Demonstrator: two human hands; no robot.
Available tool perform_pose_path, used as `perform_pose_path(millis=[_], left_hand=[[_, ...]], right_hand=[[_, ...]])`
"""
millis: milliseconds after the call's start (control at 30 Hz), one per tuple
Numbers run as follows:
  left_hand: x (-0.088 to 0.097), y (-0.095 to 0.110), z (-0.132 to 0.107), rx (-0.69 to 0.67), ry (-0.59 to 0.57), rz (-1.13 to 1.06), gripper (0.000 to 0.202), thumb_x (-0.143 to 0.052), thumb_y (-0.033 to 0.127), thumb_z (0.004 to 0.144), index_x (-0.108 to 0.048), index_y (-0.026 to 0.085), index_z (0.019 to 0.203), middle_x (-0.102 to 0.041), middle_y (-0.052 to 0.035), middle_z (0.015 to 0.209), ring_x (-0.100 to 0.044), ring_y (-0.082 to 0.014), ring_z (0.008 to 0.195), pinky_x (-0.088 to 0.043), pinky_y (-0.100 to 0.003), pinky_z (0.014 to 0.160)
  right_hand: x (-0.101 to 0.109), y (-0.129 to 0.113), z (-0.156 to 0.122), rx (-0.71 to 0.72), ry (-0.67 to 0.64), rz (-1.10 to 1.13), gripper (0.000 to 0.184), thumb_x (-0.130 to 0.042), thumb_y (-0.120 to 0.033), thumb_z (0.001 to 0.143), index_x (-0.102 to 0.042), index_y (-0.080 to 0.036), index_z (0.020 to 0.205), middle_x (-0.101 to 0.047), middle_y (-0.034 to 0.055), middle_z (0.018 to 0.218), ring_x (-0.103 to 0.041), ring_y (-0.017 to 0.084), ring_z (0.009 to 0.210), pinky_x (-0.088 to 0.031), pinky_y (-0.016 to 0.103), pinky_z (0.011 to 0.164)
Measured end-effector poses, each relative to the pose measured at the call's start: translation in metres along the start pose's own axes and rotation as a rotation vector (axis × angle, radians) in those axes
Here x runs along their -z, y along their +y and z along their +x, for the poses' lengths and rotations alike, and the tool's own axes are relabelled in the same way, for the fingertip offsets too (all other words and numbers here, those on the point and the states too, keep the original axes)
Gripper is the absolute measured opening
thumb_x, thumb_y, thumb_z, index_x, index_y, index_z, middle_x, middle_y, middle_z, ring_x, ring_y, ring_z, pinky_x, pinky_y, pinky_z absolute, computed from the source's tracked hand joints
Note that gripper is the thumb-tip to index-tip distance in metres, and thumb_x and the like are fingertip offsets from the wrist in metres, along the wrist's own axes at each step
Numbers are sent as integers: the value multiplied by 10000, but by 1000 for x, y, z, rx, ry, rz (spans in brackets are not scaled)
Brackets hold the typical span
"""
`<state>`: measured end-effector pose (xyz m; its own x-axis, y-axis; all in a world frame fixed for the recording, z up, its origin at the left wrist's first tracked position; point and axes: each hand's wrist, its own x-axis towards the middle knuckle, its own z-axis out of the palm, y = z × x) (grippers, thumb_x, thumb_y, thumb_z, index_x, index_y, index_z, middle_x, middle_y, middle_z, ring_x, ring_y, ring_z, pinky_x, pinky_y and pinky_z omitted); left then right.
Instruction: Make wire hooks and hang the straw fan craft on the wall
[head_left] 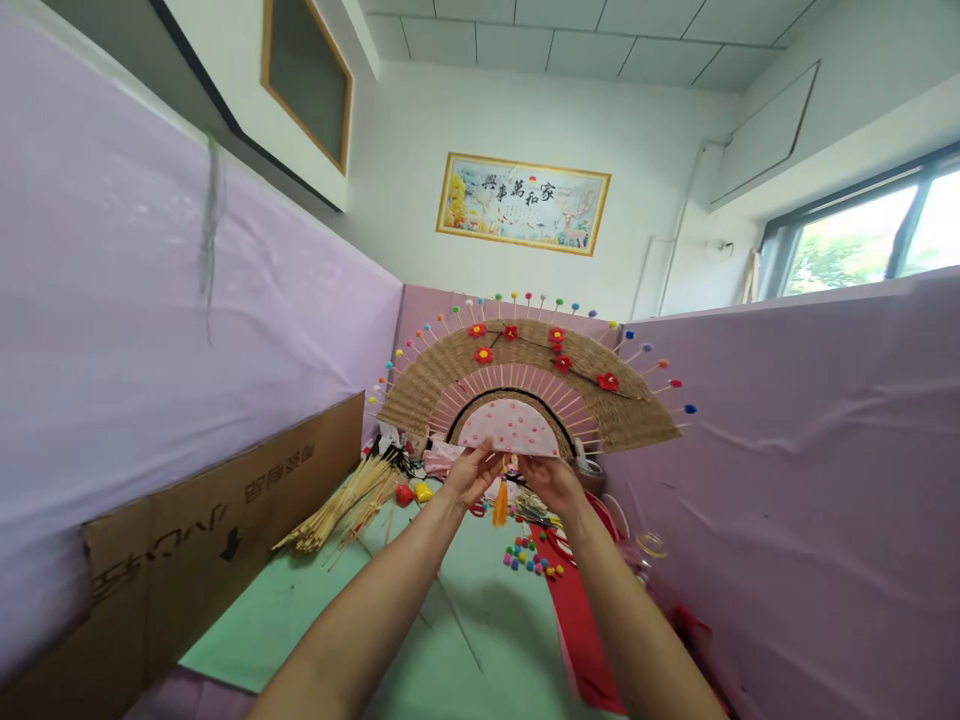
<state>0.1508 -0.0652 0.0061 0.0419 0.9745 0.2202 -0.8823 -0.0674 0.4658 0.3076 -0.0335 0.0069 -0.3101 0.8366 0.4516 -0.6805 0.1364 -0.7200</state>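
Note:
Both my hands hold up a wide decorative fan [637, 414] by the lower edge of its base. The fan is a woven tan arc on thin sticks, with red felt flowers [563, 363] on a dark twig and colored pom-poms along its outer rim. A pink half-round patch [514, 425] with small red spots covers its base. My left hand [475, 472] grips the bottom left of the base, thumb on the front. My right hand [553, 480] holds the bottom right, its fingers partly hidden behind. An orange tassel [500, 505] hangs between my hands.
A bundle of thin sticks [337, 505] lies at the left of the green table surface [480, 610], by a cardboard panel [225, 500]. Loose pom-poms [532, 557] sit near a red sheet [581, 630] on the right. Purple-covered walls [787, 480] enclose the table.

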Motion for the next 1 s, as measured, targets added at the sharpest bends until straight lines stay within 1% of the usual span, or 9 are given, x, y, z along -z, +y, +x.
perform_pose_path(millis=[67,167,300,367,467,600,733,867,1000], left_hand=[[6,4,9,-29,26,13,124,-585,68,858,-616,124,964,-721,-62,849,-700,-149,822,-524,-336,942],[14,9,17,-54,58,29,91,-582,69,862,-617,125,924,-717,-59,829,-698,-143,791,-539,-322,908],[24,11,21,-54,86,52,98,-567,69,872,-613,133,930,-715,-58,820,-699,-142,788,-563,-286,839],[30,10,21,-45,94,62,114,-572,73,871,-612,135,958,-715,-62,823,-701,-147,793,-569,-279,818],[41,6,20,-31,105,79,154,-589,67,859,-608,135,996,-708,-59,809,-700,-148,777,-573,-268,788],[57,0,16,-3,129,90,174,-594,63,855,-616,148,1005,-700,-51,801,-691,-143,756,-569,-261,766],[70,-4,15,47,145,92,123,-624,91,842,-643,138,954,-701,-74,844,-682,-155,769,-562,-267,777],[75,-5,23,50,185,76,46,-627,114,845,-651,139,874,-693,-62,791,-676,-156,744,-560,-263,769],[73,1,41,7,243,50,86,-588,64,855,-630,139,860,-683,-46,719,-673,-142,680,-571,-264,730]], right_hand=[[-2,9,-2,-67,-45,37,416,-737,-51,647,-678,-281,988,-714,-29,1044,-641,146,1015,-490,300,933],[-1,21,-5,-166,-49,109,389,-740,-44,617,-685,-272,928,-730,-38,1022,-630,152,1088,-472,313,972],[-1,40,6,-189,172,219,174,-751,-128,689,-667,-226,807,-742,-20,865,-690,140,914,-531,301,866],[-1,51,16,-169,280,246,153,-751,-114,700,-650,-215,755,-732,-27,775,-698,125,801,-552,271,801],[1,68,26,-146,352,264,158,-744,-91,712,-635,-206,716,-714,-29,693,-686,114,693,-564,233,724],[5,88,25,-133,396,283,150,-742,-98,721,-635,-202,728,-696,-35,636,-674,105,633,-562,193,650],[11,102,19,-120,402,288,172,-768,-151,711,-655,-206,829,-709,-31,660,-693,113,663,-573,196,674],[17,106,26,-91,412,279,212,-771,-159,708,-650,-214,874,-717,-35,675,-702,111,667,-579,206,693],[20,104,46,-71,424,276,215,-746,-108,718,-643,-220,871,-718,-44,679,-698,100,669,-576,207,712]])
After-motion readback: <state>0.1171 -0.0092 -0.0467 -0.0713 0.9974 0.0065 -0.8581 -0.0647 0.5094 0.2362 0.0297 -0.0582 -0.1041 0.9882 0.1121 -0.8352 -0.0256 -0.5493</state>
